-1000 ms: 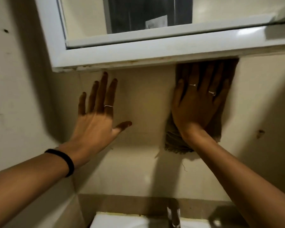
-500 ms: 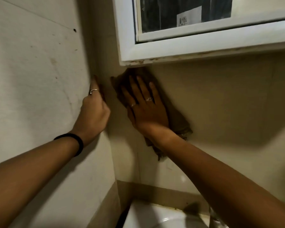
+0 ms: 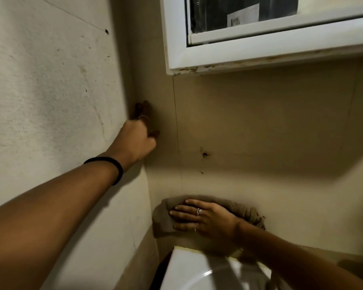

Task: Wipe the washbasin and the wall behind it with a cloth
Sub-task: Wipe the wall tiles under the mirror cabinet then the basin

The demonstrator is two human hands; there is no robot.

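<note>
Head view: the beige tiled wall (image 3: 260,126) fills most of the frame, meeting a paler side wall (image 3: 40,80) in a corner at left. A white-framed cabinet (image 3: 249,53) with a mirror pane hangs at upper right, its lower edge chipped. The white washbasin (image 3: 189,268) shows at the bottom, its back rim against the wall.

The left arm reaches up along the side wall, a black band (image 3: 111,166) on its wrist. The left hand (image 3: 137,139) rests in the corner, fingers together and extended upward against the tile, holding nothing; a thin ring sits on one finger.

The brown cloth (image 3: 245,212) lies flat on the back wall just above the basin's rim, near the corner. Its long axis runs sideways, roughly level, with a frayed end at right. The right hand (image 3: 210,218) presses on it palm-down, fingers slightly spread and pointing left toward the corner, two rings visible.

A small dark mark (image 3: 204,154) sits on the tile above the cloth.
</note>
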